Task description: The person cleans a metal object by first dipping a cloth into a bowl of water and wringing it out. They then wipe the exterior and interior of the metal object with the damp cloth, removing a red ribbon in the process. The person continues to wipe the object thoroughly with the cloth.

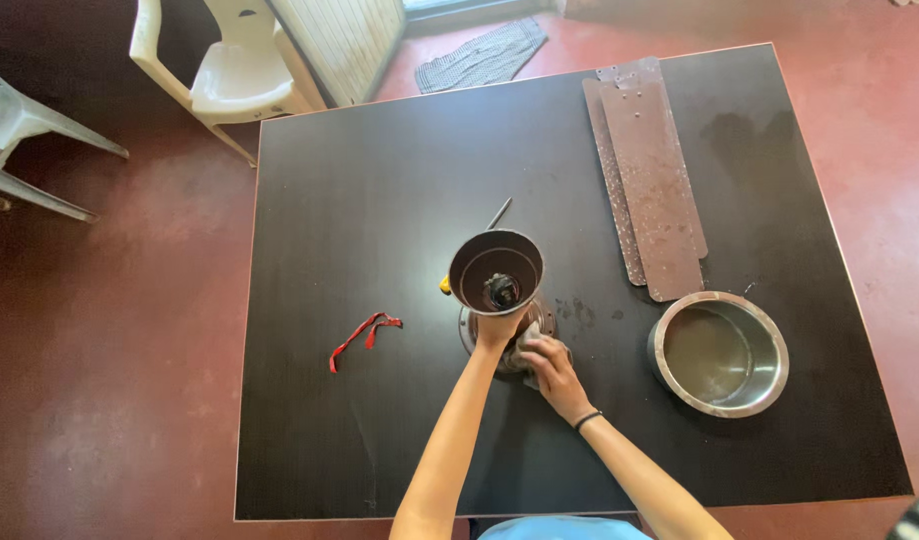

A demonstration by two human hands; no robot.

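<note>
Left hand [498, 327]: gripping the brown metal cup [496, 270] by its near rim, steadying it upright.
Right hand [547, 362]: pressing a cloth [528, 350] against the cup's base.
Bench [379, 420]: dark; steel bowl [719, 353] and fan blades [651, 175] lying aside, right.

the table [379, 160] was dark brown-black with a thin pale edge, on a dull red floor [109, 330]. the fan blades [654, 170] were brown with pale speckles, the bowl [754, 385] silvery steel, the cord [364, 335] red, the chairs [234, 75] white, the floor cloth [484, 57] grey checked.
</note>
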